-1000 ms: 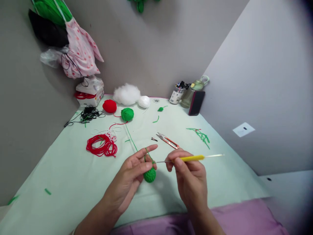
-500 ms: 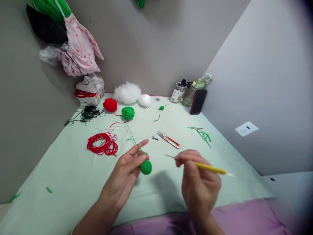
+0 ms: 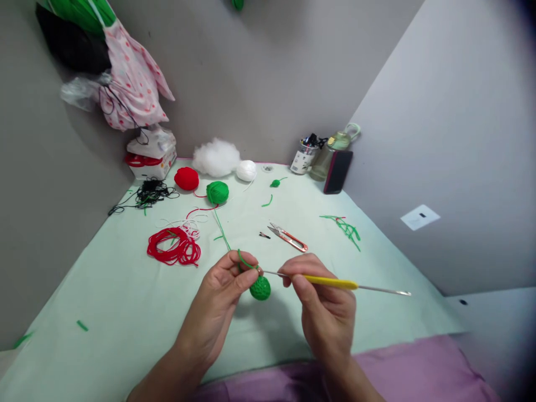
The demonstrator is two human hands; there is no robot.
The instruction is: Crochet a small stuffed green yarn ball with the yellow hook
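Observation:
Between thumb and fingers, my left hand (image 3: 215,296) pinches the top of a small green crocheted piece (image 3: 260,288), whose round end hangs below. Green yarn (image 3: 221,229) runs over my left index finger and back to a green yarn ball (image 3: 217,192). My right hand (image 3: 324,301) is closed on a crochet hook (image 3: 330,282) with a yellow handle and a metal hook at each end. The hook's left tip meets the green piece at my left fingertips; whether it is inside a stitch I cannot tell.
Orange thread snips (image 3: 288,237) and a small dark clip (image 3: 264,235) lie beyond my hands. To the left are a red yarn coil (image 3: 173,246), a red ball (image 3: 186,178) and tangled black yarn (image 3: 153,192). White stuffing (image 3: 216,157), a phone (image 3: 338,172) and a bottle (image 3: 327,156) stand at the back.
My right hand has moved left, bringing the crochet hook's tip to the green piece. My left index finger has curled in, and the green piece has shifted slightly right.

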